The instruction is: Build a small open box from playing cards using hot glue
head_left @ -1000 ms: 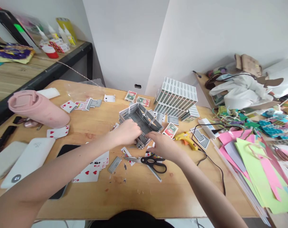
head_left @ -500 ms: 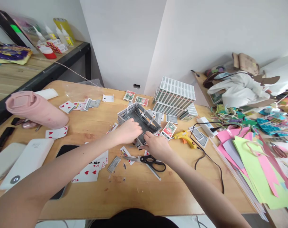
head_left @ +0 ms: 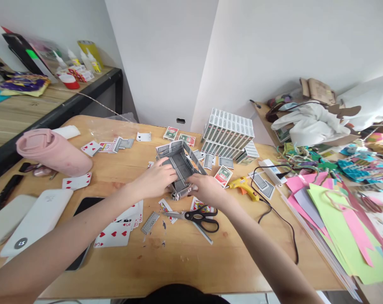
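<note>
Back from the near edge of the bench, my left hand and right hand grip the card box; squeezing hard could bend its walls.

Scissors lie before the box, seemingly across cards, with a glue gun to its right.

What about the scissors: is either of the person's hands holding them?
No, the scissors lie on the wooden table, while the left hand and right hand are both at the grey open box.
</note>
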The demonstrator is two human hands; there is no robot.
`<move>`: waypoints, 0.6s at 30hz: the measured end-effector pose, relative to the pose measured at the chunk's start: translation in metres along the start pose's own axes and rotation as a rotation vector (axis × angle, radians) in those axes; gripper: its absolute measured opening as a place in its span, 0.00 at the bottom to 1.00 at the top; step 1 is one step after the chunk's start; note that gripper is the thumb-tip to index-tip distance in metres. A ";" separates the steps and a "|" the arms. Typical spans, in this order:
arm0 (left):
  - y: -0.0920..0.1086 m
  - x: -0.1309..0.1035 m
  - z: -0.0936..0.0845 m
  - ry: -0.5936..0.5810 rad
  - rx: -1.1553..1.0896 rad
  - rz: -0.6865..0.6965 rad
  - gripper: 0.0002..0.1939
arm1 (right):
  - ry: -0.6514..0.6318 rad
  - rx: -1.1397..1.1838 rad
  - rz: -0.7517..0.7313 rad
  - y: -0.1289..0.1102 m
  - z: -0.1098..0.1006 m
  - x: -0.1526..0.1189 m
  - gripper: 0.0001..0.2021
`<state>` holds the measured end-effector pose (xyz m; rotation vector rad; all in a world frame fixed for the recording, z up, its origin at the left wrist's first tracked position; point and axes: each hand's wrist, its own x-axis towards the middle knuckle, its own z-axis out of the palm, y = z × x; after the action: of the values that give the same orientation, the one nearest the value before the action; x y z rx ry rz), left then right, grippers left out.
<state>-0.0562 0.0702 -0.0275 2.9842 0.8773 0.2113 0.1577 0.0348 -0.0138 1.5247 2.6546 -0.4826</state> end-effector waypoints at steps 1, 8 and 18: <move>0.002 -0.003 0.002 0.014 -0.015 -0.003 0.07 | -0.001 -0.018 -0.011 -0.005 0.004 0.001 0.11; 0.006 -0.010 0.015 0.093 -0.029 -0.001 0.12 | 0.058 -0.220 0.070 -0.016 0.032 -0.002 0.07; 0.006 -0.011 0.025 0.182 -0.014 0.012 0.19 | 0.219 -0.194 0.099 0.000 0.058 -0.003 0.05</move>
<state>-0.0585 0.0600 -0.0527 2.9940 0.8683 0.4932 0.1522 0.0159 -0.0684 1.7257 2.6663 -0.0525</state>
